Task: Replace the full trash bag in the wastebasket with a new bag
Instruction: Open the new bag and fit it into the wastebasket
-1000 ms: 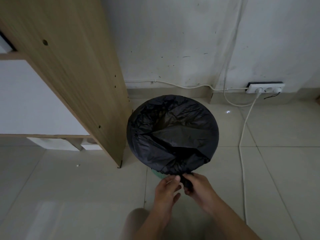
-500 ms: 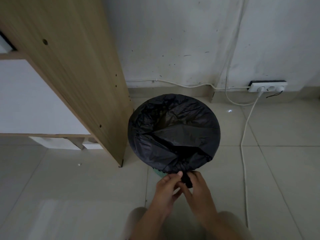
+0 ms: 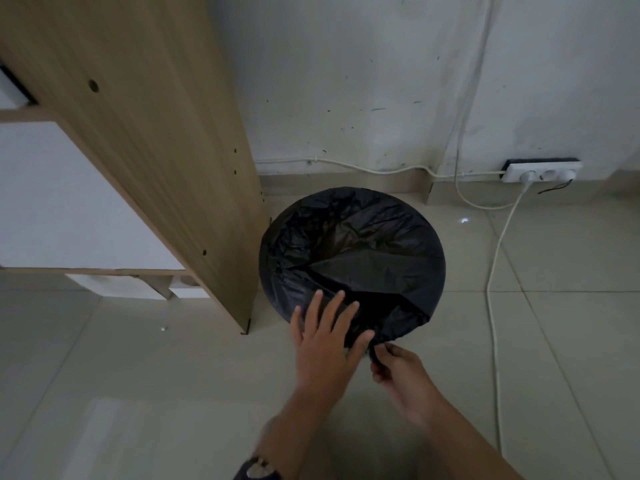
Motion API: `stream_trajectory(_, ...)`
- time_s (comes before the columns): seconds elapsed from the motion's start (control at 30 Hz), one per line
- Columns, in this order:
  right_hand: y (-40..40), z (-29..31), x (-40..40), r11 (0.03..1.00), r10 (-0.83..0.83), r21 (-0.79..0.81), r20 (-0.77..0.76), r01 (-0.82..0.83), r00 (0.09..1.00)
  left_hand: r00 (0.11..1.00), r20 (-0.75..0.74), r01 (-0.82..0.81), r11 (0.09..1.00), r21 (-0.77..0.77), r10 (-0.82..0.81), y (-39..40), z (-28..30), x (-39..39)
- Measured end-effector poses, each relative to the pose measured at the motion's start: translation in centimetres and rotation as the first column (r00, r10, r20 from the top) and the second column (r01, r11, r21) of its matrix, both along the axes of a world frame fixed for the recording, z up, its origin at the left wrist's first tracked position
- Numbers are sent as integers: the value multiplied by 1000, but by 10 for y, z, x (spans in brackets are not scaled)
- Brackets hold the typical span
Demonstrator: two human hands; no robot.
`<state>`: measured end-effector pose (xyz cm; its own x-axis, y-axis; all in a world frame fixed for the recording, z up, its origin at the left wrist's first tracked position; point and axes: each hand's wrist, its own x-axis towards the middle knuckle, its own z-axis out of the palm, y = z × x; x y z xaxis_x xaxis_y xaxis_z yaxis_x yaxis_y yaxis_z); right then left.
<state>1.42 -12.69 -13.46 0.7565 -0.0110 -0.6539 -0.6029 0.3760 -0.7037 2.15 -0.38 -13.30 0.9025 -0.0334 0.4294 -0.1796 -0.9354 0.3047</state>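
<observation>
Left hand [image 3: 323, 344] lies flat with its 4 fingers straight and spread, resting on the near rim of the black trash bag [image 3: 353, 251], thumb angled out toward the right. My right hand [image 3: 401, 375] sits just beside it, at the near edge of the bag, with thumb and fingers curled together and pinching a small twisted tail of the black plastic [image 3: 374, 355] that hangs off the rim.

I take the bag as my landmark. It is stretched over the round mouth of the wastebasket, which it covers so fully that I cannot make out the basket itself. The plastic is wrinkled, sagging inward, with a fold running across its middle.

Touching or nearly touching the bag on its left stands a tall wooden cabinet side panel [image 3: 166, 161], dotted with small holes. Behind the bag runs the scuffed white wall [image 3: 346, 81], with a thin white cable [image 3: 363, 168] along its base. Behind and to the right of the bag, a white power strip [image 3: 542, 171] sits against the wall, and a white cord [image 3: 495, 271] trails from it down across the pale floor tiles [image 3: 554, 341], well to the right of the bag. On my left wrist, nearest me, I see a dark watch [image 3: 258, 472].
</observation>
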Motion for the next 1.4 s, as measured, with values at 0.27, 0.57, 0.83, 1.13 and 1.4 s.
stream_trajectory(0.27,8,-2,-1,972,-156,-170,53,163,986,998,-21,70,986,152,-67,8,-4,15)
stream_trajectory(0.57,20,3,4,909,-409,76,-41,411,912,993,-88,97,981,166,-83,7,0,17)
stream_trajectory(0.83,26,1,1,900,-396,150,-106,409,912,989,-120,107,978,176,-87,7,0,16)
stream_trajectory(1.13,27,8,6,888,-449,32,-148,458,881,991,-103,99,981,168,-83,6,1,17)
stream_trajectory(1.4,24,13,1,918,-325,192,-135,347,936,990,-114,98,978,184,-77,2,1,21)
